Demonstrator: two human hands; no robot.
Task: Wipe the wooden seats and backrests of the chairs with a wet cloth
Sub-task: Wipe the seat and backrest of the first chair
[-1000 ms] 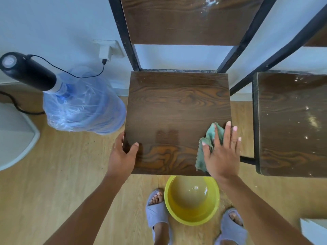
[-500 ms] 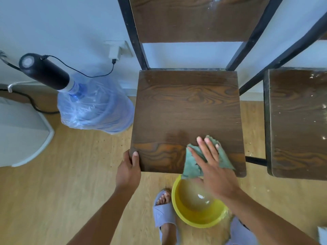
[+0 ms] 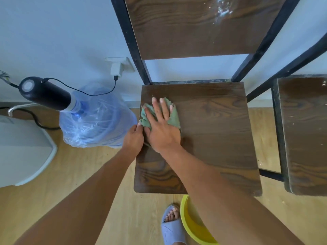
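A dark wooden chair seat (image 3: 212,131) in a black metal frame fills the middle of the view, with its backrest (image 3: 191,27) above it, speckled white at the upper right. My right hand (image 3: 161,128) lies flat, fingers spread, pressing a green cloth (image 3: 174,117) onto the seat's far left part. My left hand (image 3: 133,138) grips the seat's left edge, right beside my right hand. A second chair's seat (image 3: 304,131) with white specks stands at the right.
A yellow basin (image 3: 192,225) sits on the wooden floor under the seat's front edge, beside my slippered foot (image 3: 172,225). At the left stands a plastic-wrapped water bottle (image 3: 95,121) with a black pump (image 3: 46,93), cabled to a wall charger (image 3: 117,68). A white object (image 3: 21,149) is far left.
My right hand has swept the cloth from the seat's front right corner across to its far left part. My left hand slid farther back along the left edge. The view moved closer.
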